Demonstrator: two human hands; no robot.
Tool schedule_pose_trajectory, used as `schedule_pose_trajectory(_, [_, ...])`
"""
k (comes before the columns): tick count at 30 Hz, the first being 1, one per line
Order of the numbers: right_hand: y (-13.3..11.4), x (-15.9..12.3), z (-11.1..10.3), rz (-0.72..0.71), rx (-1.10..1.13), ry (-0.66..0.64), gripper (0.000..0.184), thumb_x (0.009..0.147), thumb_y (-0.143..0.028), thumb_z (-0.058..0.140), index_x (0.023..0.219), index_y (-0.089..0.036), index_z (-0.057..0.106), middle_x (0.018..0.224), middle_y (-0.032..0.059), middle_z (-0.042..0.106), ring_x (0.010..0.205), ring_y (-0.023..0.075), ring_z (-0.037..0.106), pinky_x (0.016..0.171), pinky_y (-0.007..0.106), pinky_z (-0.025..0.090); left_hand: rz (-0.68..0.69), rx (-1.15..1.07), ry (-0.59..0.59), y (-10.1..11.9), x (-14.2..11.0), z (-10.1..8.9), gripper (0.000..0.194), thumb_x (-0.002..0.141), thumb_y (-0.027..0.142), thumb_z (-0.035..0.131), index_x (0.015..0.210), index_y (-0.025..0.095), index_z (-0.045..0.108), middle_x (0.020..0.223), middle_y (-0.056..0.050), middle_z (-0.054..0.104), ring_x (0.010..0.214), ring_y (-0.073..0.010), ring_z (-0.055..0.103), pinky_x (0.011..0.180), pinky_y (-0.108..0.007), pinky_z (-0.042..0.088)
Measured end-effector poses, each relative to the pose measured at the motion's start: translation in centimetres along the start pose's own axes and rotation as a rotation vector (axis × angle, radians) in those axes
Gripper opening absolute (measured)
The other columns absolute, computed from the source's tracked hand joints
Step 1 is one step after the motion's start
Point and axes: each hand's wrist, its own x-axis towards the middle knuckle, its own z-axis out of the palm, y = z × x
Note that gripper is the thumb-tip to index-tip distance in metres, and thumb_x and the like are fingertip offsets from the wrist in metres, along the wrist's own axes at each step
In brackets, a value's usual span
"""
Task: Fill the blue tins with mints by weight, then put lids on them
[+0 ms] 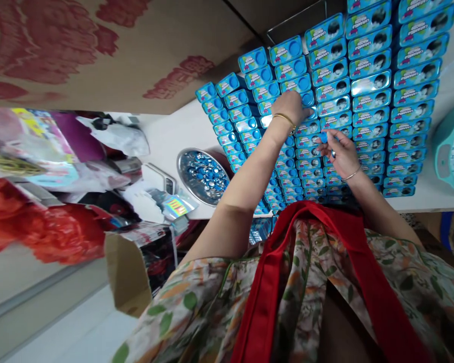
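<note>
Several rows of small blue boxes (371, 85) with printed lids lie packed on a white table (181, 131). My left hand (290, 108), with a gold bangle on the wrist, reaches out over the middle rows. Its fingers are bent down onto one blue box (301, 99). My right hand (339, 154), also with a bangle, hovers over the nearer rows. Its fingertips pinch a small blue piece (323, 137). My flowered dress and red apron straps fill the bottom of the view.
A metal bowl (202, 176) of blue pieces stands on the table to the left of the boxes. A teal basket (444, 151) of white bits sits at the right edge. Printed cardboard (98, 50), red bags (53, 229) and an open carton (126, 275) crowd the left.
</note>
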Motion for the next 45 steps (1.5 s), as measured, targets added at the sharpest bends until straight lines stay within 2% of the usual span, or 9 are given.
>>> schedule_pose_trajectory(3, [-0.3,0.1,0.1,0.023,0.038,0.000,0.054,0.075,-0.069,0.080,0.100,-0.026,0.060,0.086,-0.0012,0.071,0.071,0.0117,0.067,0.059,0.023,0.052,0.024,-0.045,0.055,-0.2,0.0,0.6,0.028,0.087,0.044,0.075,0.092,0.017,0.072,0.106,-0.016,0.073,0.109,-0.0353,0.066,0.091,-0.043,0.050])
schedule_pose_trajectory(7, [-0.7,0.0,0.0,0.056,0.111,0.007,0.047,0.080,-0.062,0.079,0.095,-0.026,0.053,0.076,-0.0058,0.066,0.062,0.0070,0.061,0.055,0.018,0.048,0.319,-0.356,0.180,-1.4,-1.8,3.1,0.029,0.093,0.048,0.065,0.104,0.021,0.068,0.098,-0.010,0.070,0.108,-0.0293,0.065,0.093,-0.041,0.050])
schedule_pose_trajectory(11, [-0.8,-0.5,0.2,0.089,0.128,0.007,0.050,0.075,-0.059,0.085,0.094,-0.025,0.052,0.069,-0.0083,0.059,0.055,0.0051,0.057,0.047,0.016,0.041,0.584,-0.574,0.075,-2.6,-5.2,5.5,0.031,0.091,0.050,0.066,0.102,0.020,0.065,0.102,-0.007,0.068,0.096,-0.0209,0.064,0.089,-0.036,0.052])
schedule_pose_trajectory(18, [-0.4,-1.3,0.0,0.127,0.040,-0.037,0.056,0.080,-0.075,0.070,0.096,-0.023,0.057,0.082,-0.0008,0.070,0.046,0.0059,0.050,0.035,0.018,0.021,0.293,-0.480,0.143,-2.9,-5.0,5.5,0.022,0.094,0.037,0.058,0.079,0.021,0.063,0.075,-0.004,0.066,0.079,-0.0195,0.062,0.076,-0.033,0.050])
schedule_pose_trajectory(24, [-0.4,-1.7,-1.0,0.178,0.050,-0.072,0.054,0.083,-0.071,0.068,0.112,-0.026,0.058,0.092,0.0001,0.071,0.060,0.0105,0.063,0.041,0.021,0.038,0.137,-0.147,0.084,-1.0,-2.3,3.8,0.016,0.085,0.036,0.070,0.083,0.021,0.072,0.093,-0.012,0.073,0.108,-0.0340,0.065,0.092,-0.044,0.049])
schedule_pose_trajectory(29, [-0.1,-2.1,-0.9,0.097,-0.098,-0.080,0.062,0.080,-0.069,0.075,0.125,-0.031,0.056,0.101,0.0005,0.070,0.078,0.0158,0.068,0.056,0.026,0.053,0.064,-0.103,0.063,-0.6,-1.7,4.2,0.026,0.090,0.043,0.068,0.097,0.019,0.074,0.101,-0.013,0.073,0.115,-0.0363,0.063,0.094,-0.045,0.049])
schedule_pose_trajectory(34, [-0.6,-3.4,-0.7,-0.121,-0.391,0.003,0.073,0.078,-0.051,0.084,0.142,-0.034,0.052,0.125,0.0057,0.069,0.111,0.0276,0.066,0.084,0.038,0.061,0.165,-0.208,0.092,-0.5,-4.2,3.9,0.030,0.093,0.047,0.062,0.093,0.020,0.072,0.095,-0.011,0.074,0.105,-0.0296,0.066,0.086,-0.039,0.050])
schedule_pose_trajectory(39, [-0.6,-3.9,-0.5,-0.264,-0.605,-0.009,0.060,0.083,-0.035,0.076,0.140,-0.030,0.056,0.138,0.0072,0.063,0.130,0.0324,0.058,0.106,0.044,0.054,0.332,-0.415,-0.131,-0.4,-9.5,4.9,0.027,0.095,0.035,0.060,0.072,0.020,0.061,0.074,0.000,0.067,0.078,-0.0145,0.059,0.072,-0.031,0.048])
schedule_pose_trajectory(45, [1.4,-3.4,-0.4,-0.199,-0.467,0.024,0.049,0.079,-0.031,0.077,0.125,-0.028,0.061,0.127,0.0083,0.065,0.118,0.0277,0.063,0.099,0.042,0.057,0.196,-0.415,-0.060,-0.6,-9.8,6.2,0.025,0.093,0.021,0.058,0.069,0.021,0.052,0.075,0.001,0.065,0.076,-0.0136,0.056,0.073,-0.031,0.047])
